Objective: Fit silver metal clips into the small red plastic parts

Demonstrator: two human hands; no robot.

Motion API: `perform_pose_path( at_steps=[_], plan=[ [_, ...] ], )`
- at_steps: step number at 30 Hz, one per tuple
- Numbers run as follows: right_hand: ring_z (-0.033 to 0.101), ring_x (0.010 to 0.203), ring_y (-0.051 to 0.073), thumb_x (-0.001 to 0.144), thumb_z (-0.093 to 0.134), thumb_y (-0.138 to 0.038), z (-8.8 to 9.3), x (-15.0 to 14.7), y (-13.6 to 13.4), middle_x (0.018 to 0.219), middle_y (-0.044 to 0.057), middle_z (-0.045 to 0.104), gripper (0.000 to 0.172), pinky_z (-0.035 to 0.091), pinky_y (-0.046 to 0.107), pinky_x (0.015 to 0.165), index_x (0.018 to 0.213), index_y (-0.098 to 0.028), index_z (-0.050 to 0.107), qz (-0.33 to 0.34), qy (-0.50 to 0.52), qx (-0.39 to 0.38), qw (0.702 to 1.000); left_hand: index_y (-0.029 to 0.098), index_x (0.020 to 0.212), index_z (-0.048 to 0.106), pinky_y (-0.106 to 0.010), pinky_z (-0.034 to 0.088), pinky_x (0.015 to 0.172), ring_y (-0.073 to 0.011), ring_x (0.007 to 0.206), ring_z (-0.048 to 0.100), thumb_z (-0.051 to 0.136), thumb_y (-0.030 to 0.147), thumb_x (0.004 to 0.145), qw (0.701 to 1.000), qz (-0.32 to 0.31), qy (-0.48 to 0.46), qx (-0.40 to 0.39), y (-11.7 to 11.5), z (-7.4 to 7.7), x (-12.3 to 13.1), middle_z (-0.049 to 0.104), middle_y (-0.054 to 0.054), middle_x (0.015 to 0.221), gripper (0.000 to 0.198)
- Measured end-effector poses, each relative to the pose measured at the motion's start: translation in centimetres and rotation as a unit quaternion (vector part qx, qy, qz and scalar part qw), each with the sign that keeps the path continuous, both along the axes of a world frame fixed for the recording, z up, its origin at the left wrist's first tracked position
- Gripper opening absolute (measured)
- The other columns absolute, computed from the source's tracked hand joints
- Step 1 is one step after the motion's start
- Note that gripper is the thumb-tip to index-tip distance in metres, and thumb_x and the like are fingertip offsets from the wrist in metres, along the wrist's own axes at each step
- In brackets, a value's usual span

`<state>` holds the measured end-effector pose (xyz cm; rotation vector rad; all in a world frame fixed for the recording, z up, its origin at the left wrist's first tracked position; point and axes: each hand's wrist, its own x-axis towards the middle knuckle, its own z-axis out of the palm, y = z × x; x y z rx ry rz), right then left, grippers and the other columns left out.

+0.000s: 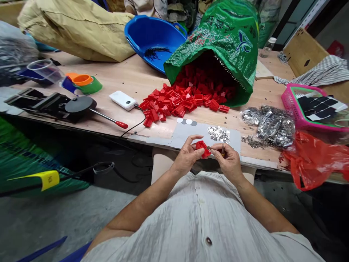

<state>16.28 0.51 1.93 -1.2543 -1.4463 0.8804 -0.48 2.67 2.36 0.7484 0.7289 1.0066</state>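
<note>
Close to my body, at the front edge of the table, my left hand (188,154) is closed on a small red plastic part (203,148), its thumb and fingers gripping the sides. My right hand (227,160) pinches a small metal piece (208,147) against the right side of that part. A short thin tool with a dark, brass-coloured body (223,150) also sticks out between the right fingers; its kind is not clear. Just beyond the hands, a grey sheet (191,135) bears a pile of small shiny metal pieces (219,134) and several round discs (187,122).
Red parts (174,102) spill from a green sack (226,40). A blue basin (155,36) stands behind. At left are a white power bank (123,100) and a lever device (79,104); at right, bagged metal pieces (275,123), a pink basket (290,105) and a red bag (316,160).
</note>
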Motion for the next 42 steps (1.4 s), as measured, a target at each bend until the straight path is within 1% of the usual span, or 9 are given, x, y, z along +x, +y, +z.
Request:
perform_pose_path(
  at_steps=[3,7,13,21,27,32,36,39,42],
  plan=[
    [0.064,0.081,0.017,0.088,0.063,-0.029,0.3,0.7,0.5,0.091,0.004,0.07,0.009,0.052,0.029,0.072,0.088,-0.022,0.068,0.003,-0.025,0.032,0.999,0.021,0.11,0.057,-0.029,0.05,0.064,-0.014,0.066,0.061,0.076,0.044,0.075,0.995,-0.056,-0.056,-0.058,-0.3,-0.2,0.2,0.064,-0.002,0.081,0.046],
    [0.066,0.085,0.018,0.091,0.059,-0.023,0.8,1.7,0.8,0.089,0.003,0.071,0.011,0.053,0.032,0.077,0.092,-0.024,0.07,0.066,-0.088,0.102,0.989,0.02,0.107,0.063,-0.025,0.043,0.054,-0.0104,0.054,0.054,0.068,0.049,0.081,0.985,-0.103,-0.084,-0.112,-0.7,-0.4,0.5,0.063,-0.003,0.076,0.04],
    [0.067,0.087,0.018,0.093,0.056,-0.021,0.9,2.6,0.9,0.092,0.004,0.073,0.016,0.055,0.035,0.079,0.098,-0.025,0.07,0.116,-0.153,0.155,0.969,0.018,0.103,0.067,-0.022,0.037,0.049,-0.007,0.049,0.049,0.067,0.046,0.082,0.979,-0.106,-0.096,-0.144,-1.0,-0.6,0.8,0.061,-0.002,0.073,0.035],
    [0.067,0.09,0.018,0.094,0.055,-0.018,0.9,2.7,0.7,0.095,0.006,0.073,0.016,0.056,0.036,0.081,0.101,-0.024,0.069,0.122,-0.196,0.196,0.953,0.017,0.103,0.069,-0.02,0.038,0.045,-0.0046,0.044,0.048,0.073,0.037,0.08,0.975,-0.094,-0.119,-0.163,-1.4,-1.0,1.2,0.058,0.0,0.074,0.032],
    [0.066,0.091,0.018,0.093,0.054,-0.01,1.0,3.1,0.6,0.096,0.007,0.071,0.022,0.056,0.035,0.081,0.105,-0.023,0.065,0.127,-0.232,0.229,0.937,0.014,0.103,0.067,-0.02,0.039,0.044,-0.0047,0.041,0.047,0.065,0.038,0.086,0.974,-0.089,-0.122,-0.166,-1.5,-0.9,1.2,0.057,0.0,0.068,0.029],
    [0.065,0.094,0.019,0.093,0.052,-0.01,1.1,3.2,0.6,0.1,0.007,0.071,0.022,0.055,0.035,0.083,0.107,-0.022,0.064,0.156,-0.258,0.227,0.926,0.014,0.097,0.066,-0.02,0.039,0.043,-0.0054,0.041,0.047,0.067,0.037,0.085,0.972,-0.101,-0.123,-0.174,-1.6,-1.0,1.4,0.054,0.001,0.065,0.026],
    [0.064,0.094,0.018,0.095,0.051,-0.012,1.1,3.2,0.7,0.099,0.006,0.07,0.022,0.054,0.035,0.083,0.108,-0.023,0.064,0.175,-0.237,0.209,0.932,0.014,0.097,0.066,-0.02,0.038,0.043,-0.0048,0.04,0.046,0.067,0.037,0.085,0.97,-0.104,-0.125,-0.179,-1.7,-1.0,1.5,0.053,0.002,0.063,0.026],
    [0.063,0.094,0.017,0.096,0.051,-0.015,1.2,3.5,0.7,0.1,0.007,0.068,0.02,0.053,0.033,0.082,0.108,-0.023,0.066,0.192,-0.187,0.166,0.949,0.014,0.099,0.067,-0.019,0.038,0.043,-0.0037,0.04,0.045,0.067,0.036,0.085,0.968,-0.114,-0.132,-0.18,-1.7,-0.8,1.4,0.054,0.002,0.064,0.026],
    [0.062,0.095,0.018,0.096,0.052,-0.022,1.3,4.1,0.8,0.101,0.006,0.066,0.019,0.051,0.034,0.083,0.107,-0.024,0.068,0.208,-0.121,0.081,0.967,0.018,0.117,0.063,-0.019,0.038,0.044,-0.003,0.04,0.045,0.068,0.034,0.084,0.968,-0.115,-0.133,-0.179,-1.7,-0.6,1.3,0.056,0.002,0.069,0.037]
  ],
)
